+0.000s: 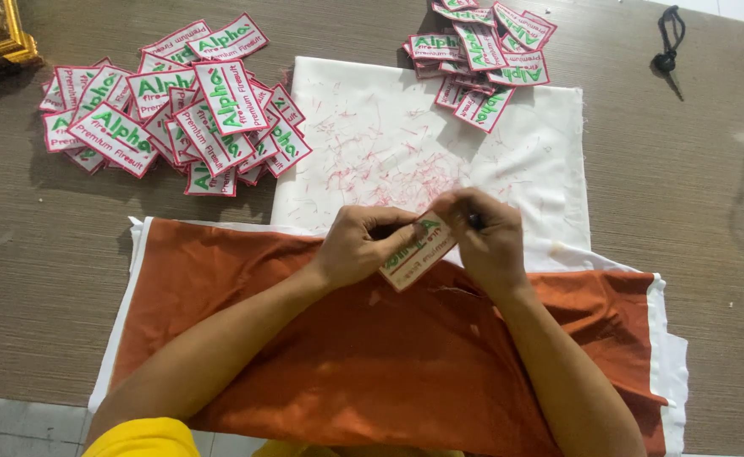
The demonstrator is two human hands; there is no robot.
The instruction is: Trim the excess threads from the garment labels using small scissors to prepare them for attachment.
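A person is holding one embroidered patch [417, 251] above an orange cloth [372, 355], face up and tilted. The left hand [357, 245] is pinching the patch's upper left edge; the right hand [484, 237] is closed around a small dark tool at its top right corner. Red thread clippings are lying scattered on the white cloth [516, 144] beyond. A large pile of patches [169, 110] is sitting far left, a smaller pile [482, 51] far right; which pile is finished cannot be told.
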